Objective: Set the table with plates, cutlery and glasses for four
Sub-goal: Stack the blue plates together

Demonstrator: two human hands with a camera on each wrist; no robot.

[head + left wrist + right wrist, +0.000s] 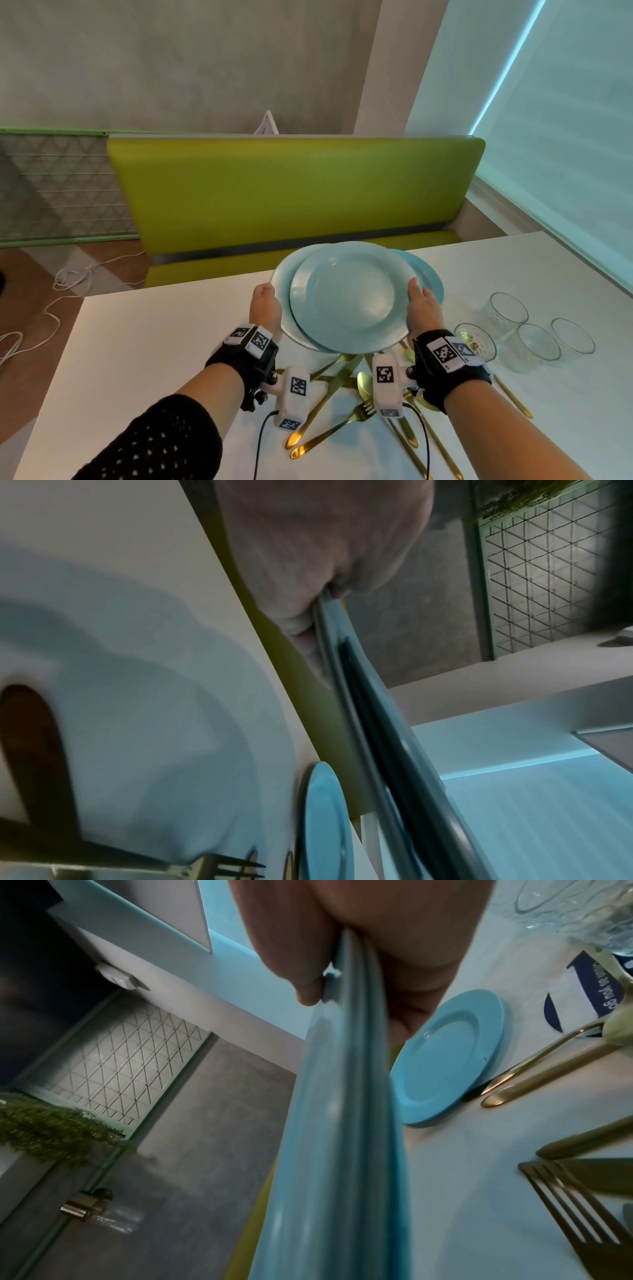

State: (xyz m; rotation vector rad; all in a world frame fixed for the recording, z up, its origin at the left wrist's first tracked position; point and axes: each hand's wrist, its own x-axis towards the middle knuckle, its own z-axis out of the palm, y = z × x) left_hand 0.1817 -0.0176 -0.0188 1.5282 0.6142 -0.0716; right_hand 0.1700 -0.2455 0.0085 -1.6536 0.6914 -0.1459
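Note:
I hold a small stack of pale blue plates (349, 298) above the white table (154, 342), the top plate shifted a little to the right. My left hand (265, 305) grips the stack's left rim and my right hand (423, 308) grips its right rim. The wrist views show the plates' rims (377, 723) (342, 1123) pinched between thumb and fingers. One more blue plate (432, 279) (448, 1058) lies on the table behind my right hand. Gold cutlery (329, 411) lies in a loose heap under my wrists, with a fork (575, 1204) among it.
Several clear glasses (508, 310) stand together on the table's right side, close to my right wrist. A green bench (291, 192) runs along the far edge of the table. White cable (68, 277) lies on the floor at the left.

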